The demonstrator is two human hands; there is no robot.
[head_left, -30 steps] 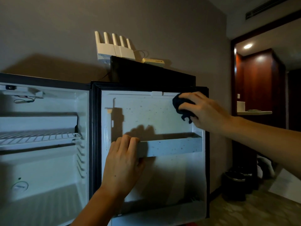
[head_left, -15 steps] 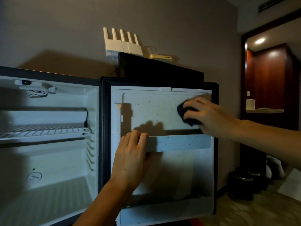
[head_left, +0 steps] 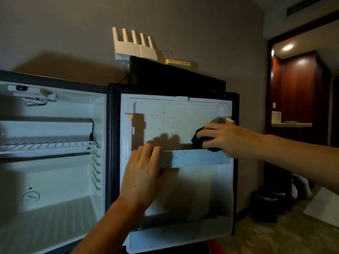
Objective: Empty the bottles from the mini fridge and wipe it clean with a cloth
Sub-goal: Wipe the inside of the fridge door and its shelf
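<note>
head view: over the last second my right hand (head_left: 226, 138) slides the dark cloth (head_left: 200, 140) down the inner door panel (head_left: 170, 123), from its top corner to just above the door shelf rail (head_left: 198, 158). that tells me wiping is well under way, and i see no bottles in the mini fridge (head_left: 53, 162). the cloth sits bunched under my curled right fingers, pressed to the speckled panel. my left hand (head_left: 145, 173) grips the rail's near end, bracing the door.
</note>
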